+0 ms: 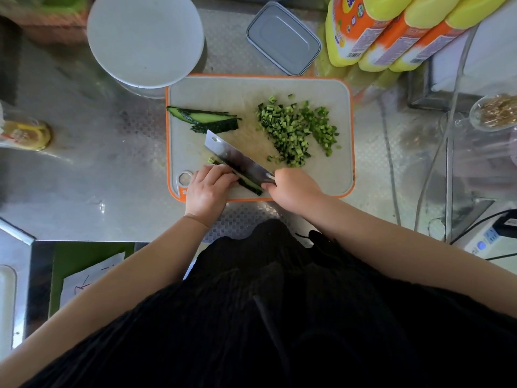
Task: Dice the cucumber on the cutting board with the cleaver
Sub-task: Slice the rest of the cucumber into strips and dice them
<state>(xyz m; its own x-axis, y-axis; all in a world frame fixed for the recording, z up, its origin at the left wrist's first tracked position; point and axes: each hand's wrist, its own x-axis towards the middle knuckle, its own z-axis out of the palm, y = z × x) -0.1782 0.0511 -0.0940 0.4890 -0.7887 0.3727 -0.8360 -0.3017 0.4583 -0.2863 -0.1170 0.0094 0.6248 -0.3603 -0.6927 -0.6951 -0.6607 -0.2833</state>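
A grey cutting board [330,107] with an orange rim lies on the steel counter. My right hand [293,187] grips the handle of the cleaver [237,158], whose blade runs diagonally along a cucumber strip [251,186] near the board's front edge. My left hand [208,189] holds that strip down with curled fingers, and much of the strip is hidden under them. Long cucumber slices [207,119] lie at the board's back left. A heap of diced cucumber [296,130] covers the right middle of the board.
A large white round lid or bowl [145,37] stands behind the board at left. A grey rectangular container [282,37] sits behind the board, with yellow-and-orange bottles [391,29] at the back right. Cables [389,163] and a glass dish [498,112] lie to the right.
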